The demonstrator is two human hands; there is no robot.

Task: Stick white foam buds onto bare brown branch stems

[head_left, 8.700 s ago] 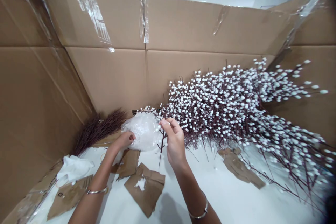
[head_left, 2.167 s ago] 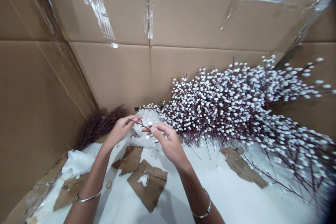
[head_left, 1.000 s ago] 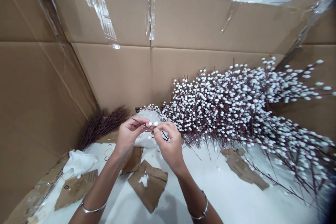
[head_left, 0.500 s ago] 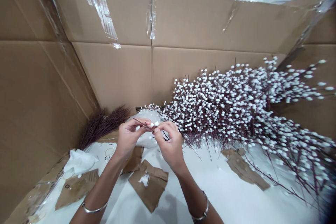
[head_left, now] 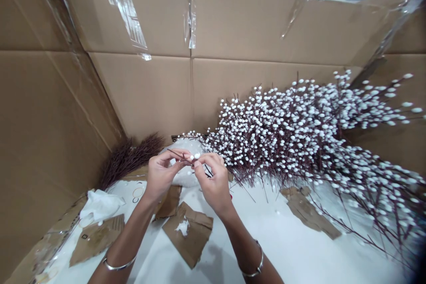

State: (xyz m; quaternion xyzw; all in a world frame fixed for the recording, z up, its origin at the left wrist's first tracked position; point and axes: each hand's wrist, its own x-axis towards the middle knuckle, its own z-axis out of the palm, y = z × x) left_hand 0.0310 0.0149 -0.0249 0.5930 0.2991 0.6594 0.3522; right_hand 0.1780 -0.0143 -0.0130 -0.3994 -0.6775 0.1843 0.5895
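Between my two hands is a thin dark brown twig with white berry-like buds near its middle. My left hand pinches it from the left, its thumb and fingertips closed on the stem. From the right, my right hand has thumb and forefinger pressed together on the twig close to the buds; the exact grip point is partly hidden. Behind my hands sits a clear plastic bag with whitish contents.
A large heap of white-budded branches fills the right side. Bare brown twigs lie at the back left. Cardboard pieces and white fluff lie on the white table. Tall cardboard walls surround it.
Almost nothing differs. Both hands hold the twig in the same pose, and the whole view has shifted very slightly.
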